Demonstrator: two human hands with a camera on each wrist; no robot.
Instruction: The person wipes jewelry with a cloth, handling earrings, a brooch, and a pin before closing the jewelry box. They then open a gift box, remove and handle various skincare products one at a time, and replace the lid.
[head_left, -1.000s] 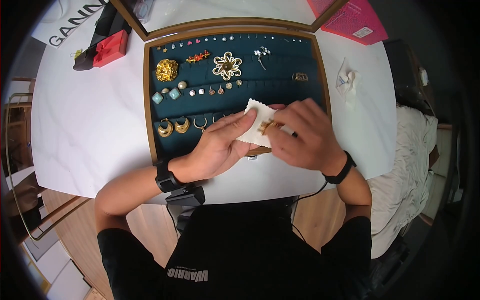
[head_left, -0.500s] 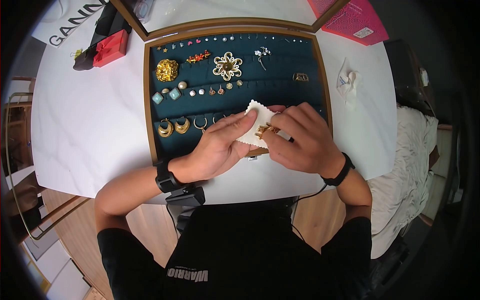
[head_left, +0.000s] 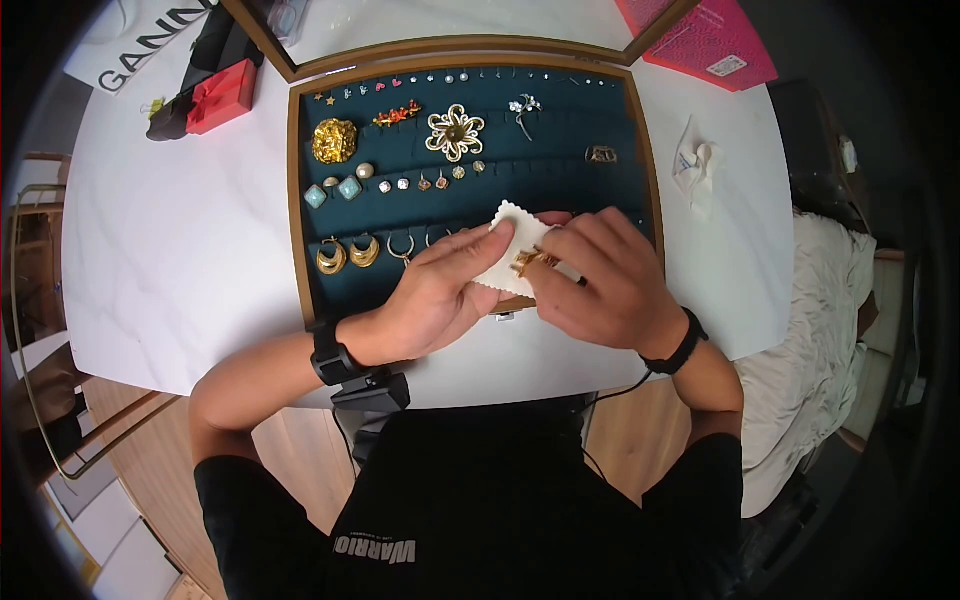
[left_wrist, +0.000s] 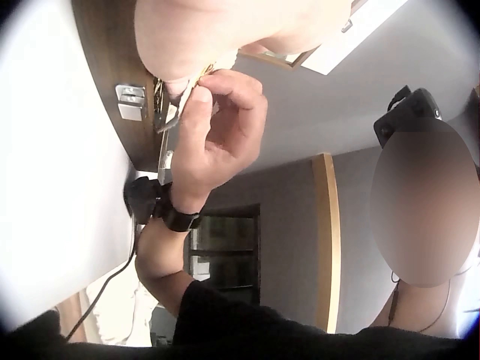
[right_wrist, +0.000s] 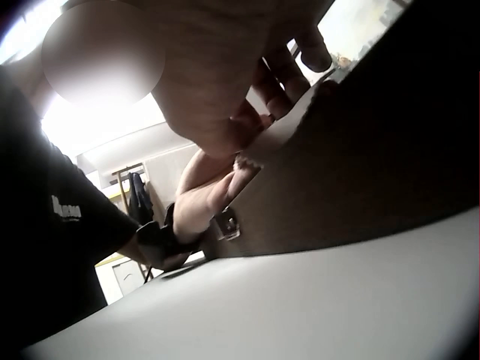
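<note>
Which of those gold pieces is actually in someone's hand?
The gold piece over the white cloth, pinched by the right hand. The round gold ornament and gold hoops sit in the case, untouched by either hand.

The right hand [head_left: 605, 282] partly hides the golden piece [head_left: 527, 262], perhaps an ornament; the upper edge cuts the pink package [head_left: 705, 45]

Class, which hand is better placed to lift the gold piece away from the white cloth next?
Probably the right hand: its fingers hold the gold piece, while the left hand pinches the white cloth beneath it.
</note>
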